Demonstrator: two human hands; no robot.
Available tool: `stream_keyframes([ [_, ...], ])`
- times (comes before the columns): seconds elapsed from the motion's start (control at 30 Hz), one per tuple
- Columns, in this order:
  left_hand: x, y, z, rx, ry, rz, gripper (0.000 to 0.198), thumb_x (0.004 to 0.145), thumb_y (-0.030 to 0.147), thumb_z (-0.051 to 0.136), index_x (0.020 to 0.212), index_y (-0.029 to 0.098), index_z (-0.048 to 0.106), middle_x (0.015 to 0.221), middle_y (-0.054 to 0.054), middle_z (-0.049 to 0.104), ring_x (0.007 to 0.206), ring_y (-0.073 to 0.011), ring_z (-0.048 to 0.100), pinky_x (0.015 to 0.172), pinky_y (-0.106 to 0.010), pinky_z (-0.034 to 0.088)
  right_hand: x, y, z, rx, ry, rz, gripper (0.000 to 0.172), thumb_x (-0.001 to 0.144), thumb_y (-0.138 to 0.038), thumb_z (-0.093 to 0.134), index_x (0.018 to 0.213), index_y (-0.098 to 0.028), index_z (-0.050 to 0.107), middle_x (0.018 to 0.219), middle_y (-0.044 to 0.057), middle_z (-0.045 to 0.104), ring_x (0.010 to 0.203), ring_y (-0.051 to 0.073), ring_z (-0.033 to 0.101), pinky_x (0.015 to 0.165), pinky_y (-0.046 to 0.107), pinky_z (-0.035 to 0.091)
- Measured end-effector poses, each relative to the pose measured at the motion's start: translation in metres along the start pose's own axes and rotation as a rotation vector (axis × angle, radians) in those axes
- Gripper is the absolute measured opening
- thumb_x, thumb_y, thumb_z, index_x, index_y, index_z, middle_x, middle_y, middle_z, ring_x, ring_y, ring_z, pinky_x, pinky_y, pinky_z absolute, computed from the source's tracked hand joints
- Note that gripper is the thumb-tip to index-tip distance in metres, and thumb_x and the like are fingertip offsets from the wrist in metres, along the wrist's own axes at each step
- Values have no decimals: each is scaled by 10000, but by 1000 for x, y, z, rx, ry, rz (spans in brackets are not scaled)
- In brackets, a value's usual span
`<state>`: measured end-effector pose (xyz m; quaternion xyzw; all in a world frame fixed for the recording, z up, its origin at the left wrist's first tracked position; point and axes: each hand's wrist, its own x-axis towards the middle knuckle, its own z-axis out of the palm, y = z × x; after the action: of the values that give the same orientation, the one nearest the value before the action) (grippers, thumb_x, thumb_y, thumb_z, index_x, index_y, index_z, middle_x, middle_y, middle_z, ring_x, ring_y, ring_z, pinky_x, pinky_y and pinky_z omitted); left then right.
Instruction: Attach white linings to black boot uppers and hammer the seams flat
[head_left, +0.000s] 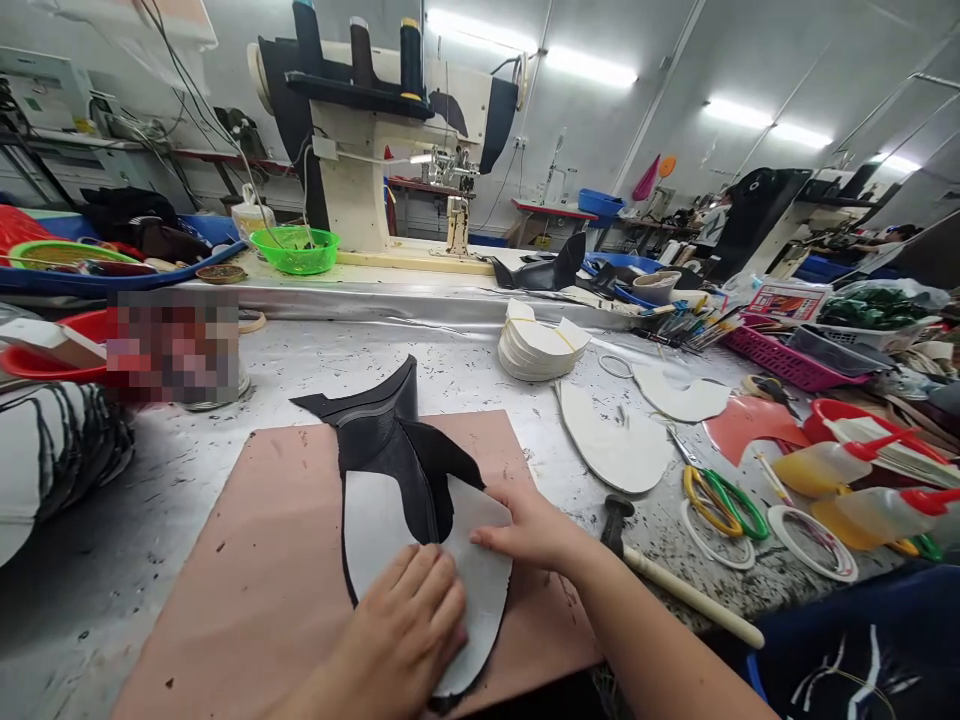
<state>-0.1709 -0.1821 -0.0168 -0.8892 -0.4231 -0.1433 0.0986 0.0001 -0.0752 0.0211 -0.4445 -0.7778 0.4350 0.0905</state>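
A black shoe upper (379,440) with a white U-shaped backing piece (371,505) on it lies on a pinkish-brown board (247,530). My left hand (412,620) presses on the middle of the white piece with its fingers curled together; what lies under the fingertips is hidden. At the right edge, my right hand (532,530) grips the upper, its thumb on top of the white piece and the other fingers partly out of sight.
A hammer (682,590), scissors (716,490) and glue bottles (832,465) lie to the right. Loose white pieces (619,440) and a tied stack (540,350) sit beyond. More stacked pieces (52,460) stand at left. Behind is a sewing machine (356,180).
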Motion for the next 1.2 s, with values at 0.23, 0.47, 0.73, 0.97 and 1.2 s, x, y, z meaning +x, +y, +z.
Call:
stream_keyframes([
  [0.23,-9,-7,1,165,-33,10,434,889,314,405,1269,113,463,1273,-95,549,1092,-239,518,897,-384,321,3,7,1,-105,63,52,35,683,-169,653,717,-172,659,736,25,662,725,199,593,620,263,404],
  [0.47,17,-17,-1,104,-99,35,381,831,401,483,1151,214,572,1235,-66,580,908,-235,572,790,-378,343,7,16,-1,-70,122,-40,401,731,-154,596,1125,-225,608,1077,32,657,979,207,589,812,289,440],
  [0.73,24,-32,21,99,27,-32,648,822,655,355,1250,196,517,1262,-135,545,1194,-267,431,1032,-404,100,11,16,5,-118,199,-65,444,767,-143,544,1208,-191,558,1146,61,630,1020,220,584,868,309,443],
  [0.97,37,-34,20,50,-133,-111,600,849,517,376,1307,138,458,1327,-113,493,1097,-265,488,920,-395,243,-5,19,29,-508,470,-34,395,784,-58,458,1156,-153,549,1122,110,585,988,234,553,819,343,469],
  [1.2,50,-29,25,90,-47,-202,476,858,352,378,1250,123,521,1307,-104,508,1149,-260,469,938,-401,220,-35,32,58,-675,461,-185,489,879,-380,493,1291,-118,484,1320,153,484,1181,290,450,989,441,340],
])
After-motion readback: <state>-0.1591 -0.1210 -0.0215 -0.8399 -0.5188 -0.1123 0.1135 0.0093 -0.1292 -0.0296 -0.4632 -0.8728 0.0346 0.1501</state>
